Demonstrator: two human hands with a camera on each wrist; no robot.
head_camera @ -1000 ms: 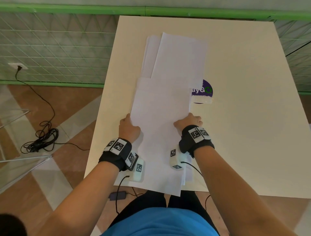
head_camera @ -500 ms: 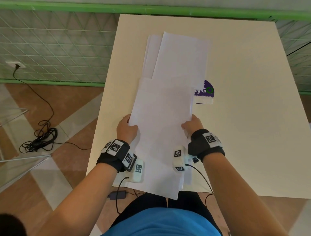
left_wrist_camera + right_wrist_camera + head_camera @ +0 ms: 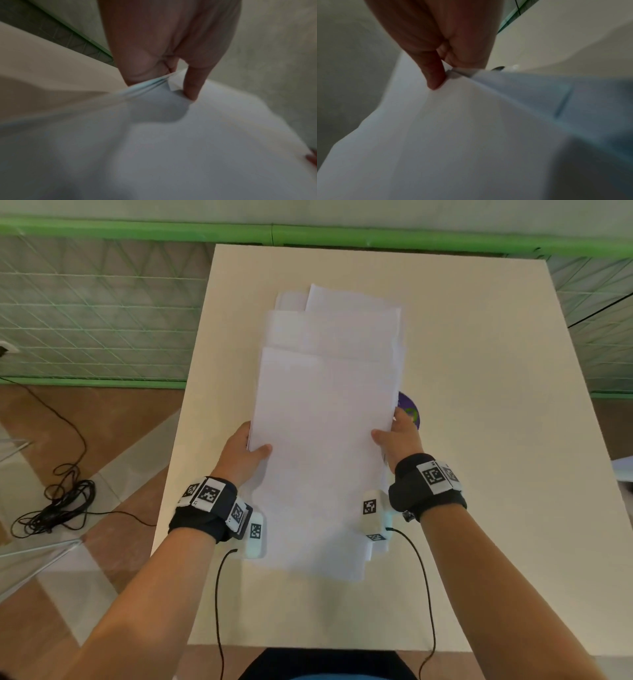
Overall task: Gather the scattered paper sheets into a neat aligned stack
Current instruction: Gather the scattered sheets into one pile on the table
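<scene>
A bundle of several white paper sheets [image 3: 322,446] lies lengthwise over the middle of the cream table [image 3: 479,474]. My left hand [image 3: 245,451] grips its left edge, thumb on top and fingers underneath. My right hand [image 3: 395,436] grips the right edge the same way. In the left wrist view the thumb [image 3: 192,86] presses the top sheet [image 3: 171,148] and the layered edges fan out. In the right wrist view the thumb [image 3: 435,75] pinches the sheets [image 3: 471,135]. More sheets [image 3: 342,320] stick out unevenly at the far end, partly under the held bundle.
A purple round sticker [image 3: 409,409] shows on the table just past my right hand. A green mesh fence [image 3: 102,313] runs behind the table. A coiled black cable [image 3: 54,508] lies on the floor at the left. Wires hang from both wrist cameras.
Both hands have taken the near sheets by their side edges and carried them away from me, over the far sheets. The overlap with the far sheets has grown and the sticker is mostly covered.
</scene>
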